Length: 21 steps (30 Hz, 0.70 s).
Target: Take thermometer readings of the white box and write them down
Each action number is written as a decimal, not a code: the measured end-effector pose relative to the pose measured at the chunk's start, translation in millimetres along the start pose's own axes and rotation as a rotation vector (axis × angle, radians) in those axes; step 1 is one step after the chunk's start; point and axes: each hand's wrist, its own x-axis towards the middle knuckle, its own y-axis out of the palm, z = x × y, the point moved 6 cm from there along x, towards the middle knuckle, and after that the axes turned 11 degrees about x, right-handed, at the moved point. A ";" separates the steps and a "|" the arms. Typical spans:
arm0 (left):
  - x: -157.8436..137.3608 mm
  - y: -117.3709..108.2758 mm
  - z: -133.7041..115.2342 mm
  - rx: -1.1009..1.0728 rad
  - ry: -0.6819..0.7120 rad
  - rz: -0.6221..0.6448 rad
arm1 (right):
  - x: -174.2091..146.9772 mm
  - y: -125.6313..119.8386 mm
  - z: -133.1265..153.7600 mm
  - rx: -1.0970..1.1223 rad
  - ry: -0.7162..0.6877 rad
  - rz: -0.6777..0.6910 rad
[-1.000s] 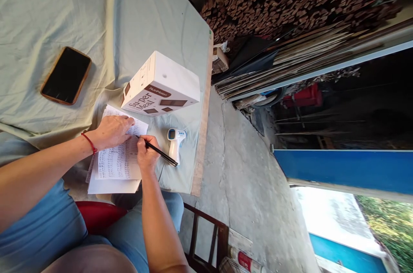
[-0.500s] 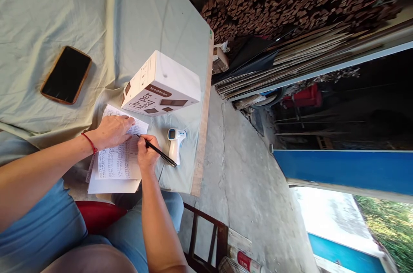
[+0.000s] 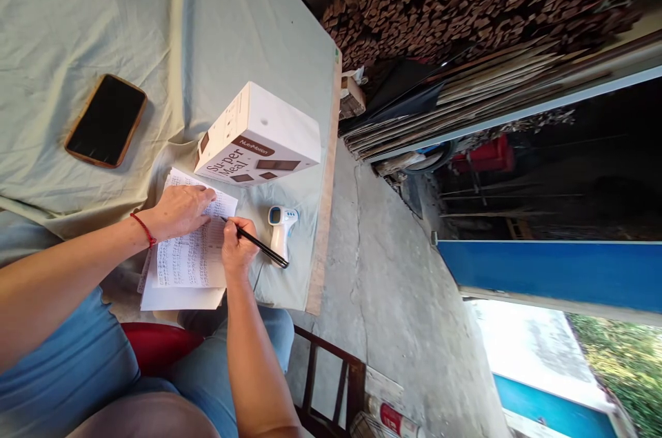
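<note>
A black pen (image 3: 261,245) is pinched in my right hand (image 3: 238,245), its tip close to the right part of a handwritten sheet (image 3: 186,262). My left hand (image 3: 181,210) lies flat across the upper part of that sheet, fingers stretched toward the right; a red cord bracelet circles the wrist. Under the written page, more white paper (image 3: 181,299) sticks out at the lower edge. Just right of my right hand rests a white and blue infrared thermometer (image 3: 282,227), partly crossed by the pen's rear end.
Beyond the papers stands a white Nutrimotion box (image 3: 282,121). A phone in a brown case (image 3: 106,121) lies on the pale tablecloth (image 3: 222,24) at left. The table's wooden edge (image 3: 318,265) runs along the right, with a dark wooden chair frame (image 3: 336,383) below it.
My right hand and the pen have shifted slightly to the right over the sheet. The left hand, papers and other items stay where they were.
</note>
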 end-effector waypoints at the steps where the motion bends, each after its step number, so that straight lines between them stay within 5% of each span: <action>1: 0.0 0.0 0.1 -0.003 0.001 -0.001 | 0.2 0.0 0.7 0.000 -0.004 -0.002; 11: 1.0 3.3 1.8 0.011 0.010 -0.011 | 1.0 1.5 1.0 -0.013 -0.059 0.029; 15: 6.0 3.9 12.7 -0.106 -0.021 -0.052 | -3.0 -6.4 11.8 -0.023 -0.120 -0.093; 21: 12.1 -21.7 54.2 -0.386 -0.234 -0.397 | -8.5 -59.2 29.4 -0.069 -0.159 -0.366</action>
